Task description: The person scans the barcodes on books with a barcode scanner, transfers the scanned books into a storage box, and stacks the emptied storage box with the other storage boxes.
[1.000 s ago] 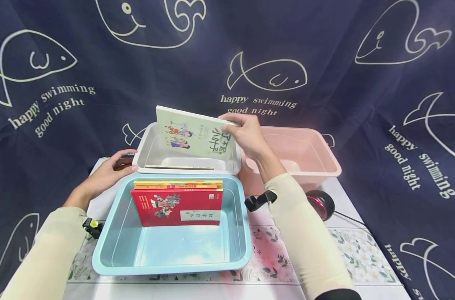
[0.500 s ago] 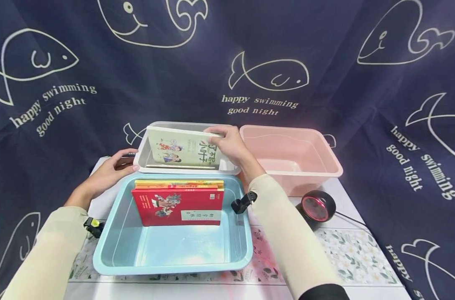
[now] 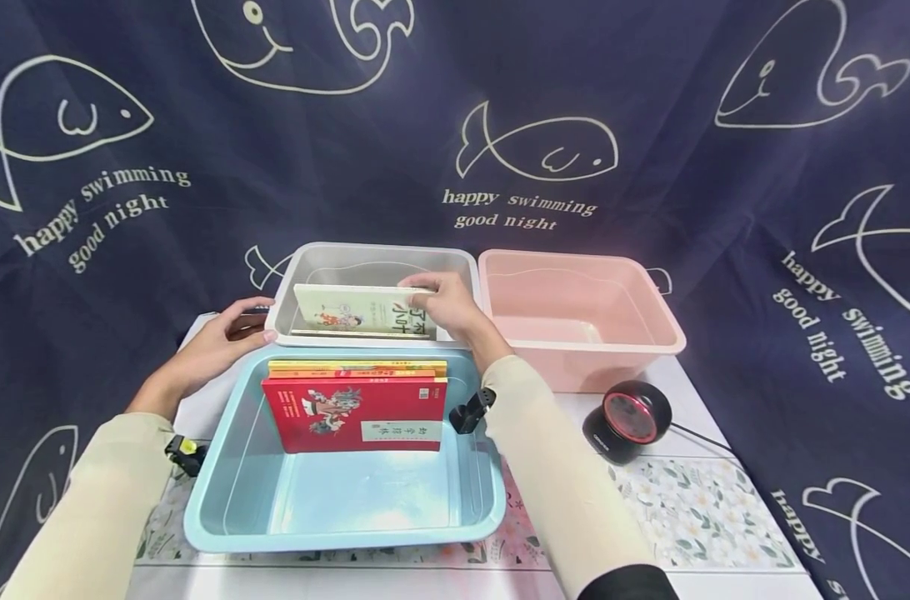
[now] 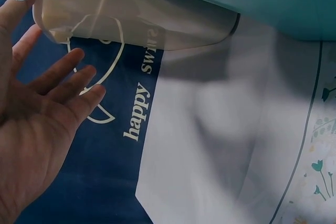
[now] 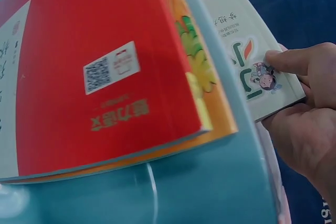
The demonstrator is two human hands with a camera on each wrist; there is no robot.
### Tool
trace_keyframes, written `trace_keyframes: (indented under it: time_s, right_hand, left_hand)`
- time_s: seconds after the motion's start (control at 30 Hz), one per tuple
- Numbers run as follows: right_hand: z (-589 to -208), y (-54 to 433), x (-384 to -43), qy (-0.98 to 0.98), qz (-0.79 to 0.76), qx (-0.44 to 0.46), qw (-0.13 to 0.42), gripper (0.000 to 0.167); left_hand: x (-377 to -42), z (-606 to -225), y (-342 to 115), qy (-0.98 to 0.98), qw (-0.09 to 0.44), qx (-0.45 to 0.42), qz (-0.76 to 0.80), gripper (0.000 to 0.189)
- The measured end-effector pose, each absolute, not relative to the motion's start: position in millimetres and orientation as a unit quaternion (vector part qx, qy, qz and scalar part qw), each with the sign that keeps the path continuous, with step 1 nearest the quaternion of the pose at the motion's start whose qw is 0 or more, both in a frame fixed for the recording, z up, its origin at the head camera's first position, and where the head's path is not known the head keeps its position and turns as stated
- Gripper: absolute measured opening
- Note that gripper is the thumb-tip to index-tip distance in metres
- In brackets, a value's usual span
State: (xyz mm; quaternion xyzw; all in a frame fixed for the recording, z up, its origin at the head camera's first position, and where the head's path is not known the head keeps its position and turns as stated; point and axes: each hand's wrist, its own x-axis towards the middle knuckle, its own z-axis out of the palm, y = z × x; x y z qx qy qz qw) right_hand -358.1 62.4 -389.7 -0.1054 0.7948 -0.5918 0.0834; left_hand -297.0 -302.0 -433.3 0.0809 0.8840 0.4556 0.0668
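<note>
My right hand (image 3: 447, 306) pinches a pale green book (image 3: 365, 305) by its upper right corner. The book stands upright, partly down inside the grey-white bin (image 3: 380, 254). In the right wrist view the thumb lies on the cover of the green book (image 5: 247, 51). A thin book edge (image 3: 357, 335) shows along the near wall of the same bin. At the bin's left end, my left hand (image 3: 226, 337) touches the rim with its fingertips. The left wrist view shows those fingers (image 4: 73, 72) spread and relaxed beside the bin wall.
In front sits a light blue bin (image 3: 365, 533) with a red book (image 3: 357, 412) and yellow and orange books upright behind it. A pink bin (image 3: 590, 367) stands right of the grey-white one. A black round device (image 3: 627, 417) with a cable lies on the right.
My right hand has lowered the green book from above into the grey-white bin, moving down and slightly left. The left hand has stayed at the rim.
</note>
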Motion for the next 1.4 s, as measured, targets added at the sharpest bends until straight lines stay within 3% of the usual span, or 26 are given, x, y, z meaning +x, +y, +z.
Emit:
trace_keyframes:
  time_s: [0.73, 1.4]
  right_hand:
    - [-401, 53, -356, 0.815, -0.532, -0.168, 0.154, 0.024]
    - [-402, 51, -358, 0.835, -0.479, -0.136, 0.233, 0.022]
  left_hand:
    - [-296, -429, -304, 0.888, 0.063, 0.089, 0.448, 0.075]
    - [-297, -433, -303, 0.884, 0.065, 0.088, 0.454, 0.076]
